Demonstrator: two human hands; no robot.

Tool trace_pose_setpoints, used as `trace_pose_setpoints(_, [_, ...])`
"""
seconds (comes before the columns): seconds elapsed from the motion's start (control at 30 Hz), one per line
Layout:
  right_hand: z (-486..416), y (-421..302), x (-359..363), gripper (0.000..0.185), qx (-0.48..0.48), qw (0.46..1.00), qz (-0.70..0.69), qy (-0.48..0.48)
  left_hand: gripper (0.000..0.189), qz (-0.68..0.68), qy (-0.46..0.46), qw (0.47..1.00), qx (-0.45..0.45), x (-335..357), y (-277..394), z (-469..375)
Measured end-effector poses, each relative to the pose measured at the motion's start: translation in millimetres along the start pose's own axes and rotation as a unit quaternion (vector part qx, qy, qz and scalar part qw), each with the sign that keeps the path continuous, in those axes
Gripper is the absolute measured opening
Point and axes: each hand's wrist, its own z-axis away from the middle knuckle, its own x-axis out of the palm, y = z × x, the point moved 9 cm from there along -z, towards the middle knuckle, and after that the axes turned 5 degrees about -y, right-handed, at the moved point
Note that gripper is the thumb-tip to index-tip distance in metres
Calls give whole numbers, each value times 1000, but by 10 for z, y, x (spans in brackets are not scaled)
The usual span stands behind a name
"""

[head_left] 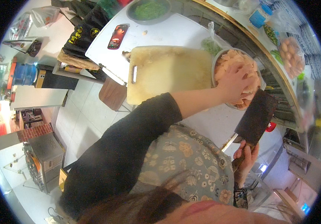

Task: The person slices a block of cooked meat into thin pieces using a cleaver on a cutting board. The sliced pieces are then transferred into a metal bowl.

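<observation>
My left hand lies over a round bowl heaped with pale pinkish-orange sliced food, its fingers spread and touching the top slices. What the slices are, I cannot tell. In my right hand, lower right, is the handle of a dark-bladed cleaver. Its broad blade is raised near the bowl's lower edge. A worn, yellowish cutting board with a slot handle is on the white table to the left of the bowl, with my left forearm passing over its lower edge.
A bowl of chopped greens and a smartphone sit farther up the table. Behind the food bowl is a plastic bag of greens. Bagged eggs and a blue-lidded jar stand on the right counter. A wooden stool is beside the table.
</observation>
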Motion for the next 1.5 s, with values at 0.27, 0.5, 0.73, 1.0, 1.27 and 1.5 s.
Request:
trace_pose_setpoints(0.27, [262,554,-1064,35,-187,759,623,-23,58,-16,48,995,80,-113,-54,75])
trace_pose_setpoints(0.5, [0,982,-627,58,-166,668,697,-202,61,-12,10,996,89,-183,-1,47])
trace_pose_setpoints(0.73, [-638,1210,889,52,-250,642,659,-301,74,-41,19,996,74,-189,15,123])
trace_pose_setpoints(1.0, [-1180,1580,1546,58,-276,695,621,-233,71,-5,-8,996,85,-246,51,182])
trace_pose_setpoints(1.27, [-1225,1495,1255,71,-171,737,621,-205,73,20,6,994,104,-214,-11,225])
trace_pose_setpoints(1.5, [-1059,1769,1238,75,6,773,599,-206,66,84,12,992,94,-368,-51,218])
